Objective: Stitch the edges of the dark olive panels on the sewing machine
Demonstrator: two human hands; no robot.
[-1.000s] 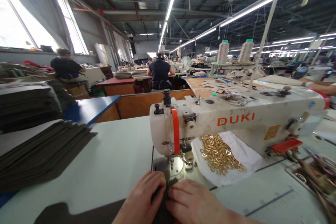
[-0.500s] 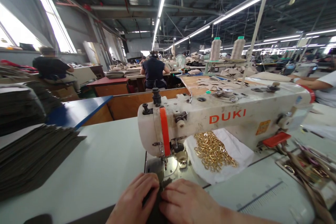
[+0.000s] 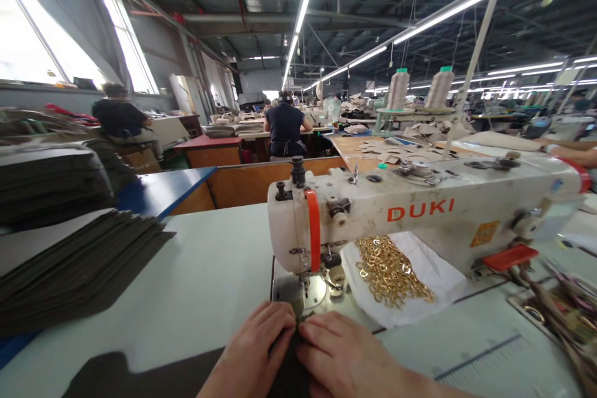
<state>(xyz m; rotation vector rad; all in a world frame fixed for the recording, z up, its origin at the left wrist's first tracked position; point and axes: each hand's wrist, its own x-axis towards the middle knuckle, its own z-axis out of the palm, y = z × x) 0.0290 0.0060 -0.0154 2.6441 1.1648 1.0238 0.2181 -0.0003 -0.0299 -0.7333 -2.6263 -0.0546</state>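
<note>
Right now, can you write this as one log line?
left hand: holding dark fabric | right hand: holding same fabric | sewing machine: ahead | gold metal pieces: on white sheet | dark stack: at left

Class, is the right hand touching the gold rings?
Apart: the head view shows some white sheet between the right hand and the gold rings.

1. So both hands are down at the near edge, bare, fingertips almost meeting in the middle.
2. Left hand (image 3: 254, 345): knuckles up, fingers bent over, thumb tip coming up to meet them, small gap inside the curl.
3. Right hand (image 3: 342, 351): back up, fingers bunched and pointing left, can't see the thumb tbh.
4. Right forearm (image 3: 413, 382) slants off toward near right.
</note>
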